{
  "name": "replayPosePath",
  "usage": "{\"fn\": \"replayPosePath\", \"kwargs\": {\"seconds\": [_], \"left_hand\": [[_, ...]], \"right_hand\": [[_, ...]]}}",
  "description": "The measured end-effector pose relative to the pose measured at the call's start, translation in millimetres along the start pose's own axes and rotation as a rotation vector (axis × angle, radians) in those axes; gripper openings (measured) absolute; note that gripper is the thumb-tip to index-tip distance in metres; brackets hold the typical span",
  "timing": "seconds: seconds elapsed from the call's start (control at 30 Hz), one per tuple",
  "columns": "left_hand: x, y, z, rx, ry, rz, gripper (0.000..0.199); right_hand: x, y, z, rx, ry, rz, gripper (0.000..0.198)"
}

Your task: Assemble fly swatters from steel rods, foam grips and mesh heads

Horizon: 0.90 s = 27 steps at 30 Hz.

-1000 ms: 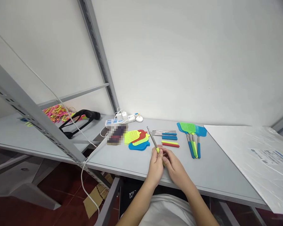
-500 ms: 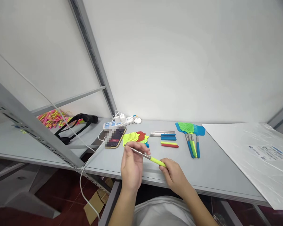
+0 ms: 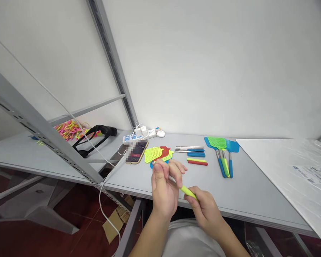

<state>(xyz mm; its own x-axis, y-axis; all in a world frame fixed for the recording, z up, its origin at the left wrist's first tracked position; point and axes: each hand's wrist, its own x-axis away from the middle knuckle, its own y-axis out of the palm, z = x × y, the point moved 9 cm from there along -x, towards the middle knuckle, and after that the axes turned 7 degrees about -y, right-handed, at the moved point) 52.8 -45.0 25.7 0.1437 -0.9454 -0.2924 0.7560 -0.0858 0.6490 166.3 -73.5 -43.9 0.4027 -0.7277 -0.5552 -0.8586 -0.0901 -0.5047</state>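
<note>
In my hands is a fly swatter handle [image 3: 187, 193], a thin metal rod with a yellow-green grip, slanting down to the right. My left hand [image 3: 166, 189] curls its fingers round the metal rod and hides most of it. My right hand [image 3: 205, 210] closes on the lower end of the grip. Just beyond my left hand lie mesh swatter heads in yellow [image 3: 153, 154], red [image 3: 165, 152] and blue [image 3: 151, 165]. To their right are metal rods [image 3: 188, 147], blue grips [image 3: 196, 155], a yellow grip [image 3: 196, 159] and a red grip [image 3: 198, 162].
Several whole fly swatters [image 3: 221, 153] lie at the right, beside a white plastic-wrapped sheet [image 3: 278, 175]. A phone [image 3: 138, 151], a power strip [image 3: 131, 137] and white cables lie left. A black headset-like frame [image 3: 96, 141] is behind the metal shelf post [image 3: 56, 135].
My left hand's fingers have closed further round the metal rod. The view has shifted a little, so the table things appear slightly further right. My right hand keeps hold of the grip.
</note>
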Motion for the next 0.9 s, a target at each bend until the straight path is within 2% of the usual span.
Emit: {"fn": "replayPosePath", "kwargs": {"seconds": [0.17, 0.47, 0.57, 0.7, 0.77, 0.9], "left_hand": [[3.3, 8.6, -11.9, 0.054, -0.084, -0.043, 0.041], [8.1, 15.3, -24.9, 0.111, -0.151, -0.059, 0.042], [3.1, 3.1, -35.8, 0.137, -0.183, -0.023, 0.038], [-11.9, -27.3, -61.3, 0.147, -0.281, 0.038, 0.037], [-19.1, -41.5, -74.3, 0.154, -0.332, 0.06, 0.035], [-24.4, -58.9, -95.6, 0.166, -0.428, 0.102, 0.028]], "right_hand": [[6.8, -7.7, -0.8, -0.097, 0.111, 0.042, 0.026], [3.8, -3.8, -6.8, -0.217, 0.17, 0.059, 0.032], [1.6, -6.6, 0.5, -0.215, 0.235, 0.058, 0.034], [-1.1, -15.5, 21.0, -0.218, 0.331, 0.069, 0.027], [-1.9, -23.6, 32.7, -0.294, 0.356, 0.145, 0.024], [-1.1, -38.9, 54.4, -0.547, 0.377, 0.412, 0.025]]}}
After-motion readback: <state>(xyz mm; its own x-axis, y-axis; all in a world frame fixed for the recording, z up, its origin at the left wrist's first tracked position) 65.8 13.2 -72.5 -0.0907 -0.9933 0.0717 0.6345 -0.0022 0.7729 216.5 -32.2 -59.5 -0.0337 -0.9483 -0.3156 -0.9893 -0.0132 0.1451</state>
